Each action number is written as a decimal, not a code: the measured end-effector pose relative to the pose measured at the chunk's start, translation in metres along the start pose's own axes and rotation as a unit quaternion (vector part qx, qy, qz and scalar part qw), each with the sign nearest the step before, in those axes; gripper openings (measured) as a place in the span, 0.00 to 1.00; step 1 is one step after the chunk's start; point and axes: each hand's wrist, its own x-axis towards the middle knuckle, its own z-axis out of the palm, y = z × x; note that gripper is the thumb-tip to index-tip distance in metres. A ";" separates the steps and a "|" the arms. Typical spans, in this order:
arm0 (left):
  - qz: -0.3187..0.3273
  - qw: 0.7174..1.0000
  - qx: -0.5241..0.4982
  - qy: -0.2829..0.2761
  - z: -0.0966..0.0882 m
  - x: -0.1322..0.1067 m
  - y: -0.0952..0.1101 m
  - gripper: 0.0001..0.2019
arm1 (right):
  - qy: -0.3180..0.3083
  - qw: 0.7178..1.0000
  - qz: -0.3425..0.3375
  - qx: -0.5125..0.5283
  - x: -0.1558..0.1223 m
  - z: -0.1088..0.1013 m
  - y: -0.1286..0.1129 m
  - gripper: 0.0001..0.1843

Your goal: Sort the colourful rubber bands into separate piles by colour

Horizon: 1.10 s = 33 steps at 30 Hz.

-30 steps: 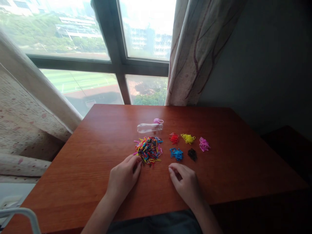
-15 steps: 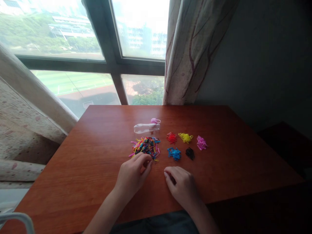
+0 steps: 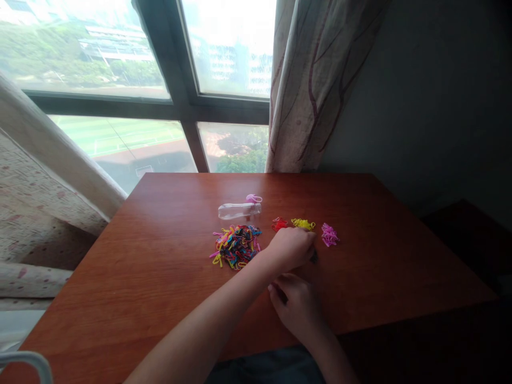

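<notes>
Head view: left hand (image 3: 291,248) by black plastic loops (image 3: 314,258), right hand (image 3: 298,301) curled, can't tell either grip; probably colour-sorting, needs neat placing.

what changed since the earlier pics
The left hand moved right, away from the mixed pile, and is now at the black pile, hiding the blue one. Whether it holds anything can't be seen. The right hand, clear bottle and pink pile stayed put.

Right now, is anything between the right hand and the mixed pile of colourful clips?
Yes: in this view, the left forearm crosses between the right hand and the mixed pile. Its height is hard to tell.
</notes>
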 end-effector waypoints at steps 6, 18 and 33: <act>-0.012 1.000 -0.010 0.023 -0.010 -0.023 -0.007 0.08 | 0.002 1.000 0.000 0.001 0.000 0.001 0.000 0.09; -0.099 0.983 -0.114 0.101 -0.017 -0.148 -0.036 0.09 | 0.000 1.000 0.003 0.008 0.001 0.003 0.000 0.10; -0.164 0.964 -0.091 0.189 0.011 -0.186 -0.057 0.09 | 0.032 0.997 0.045 -0.048 0.026 0.019 -0.013 0.08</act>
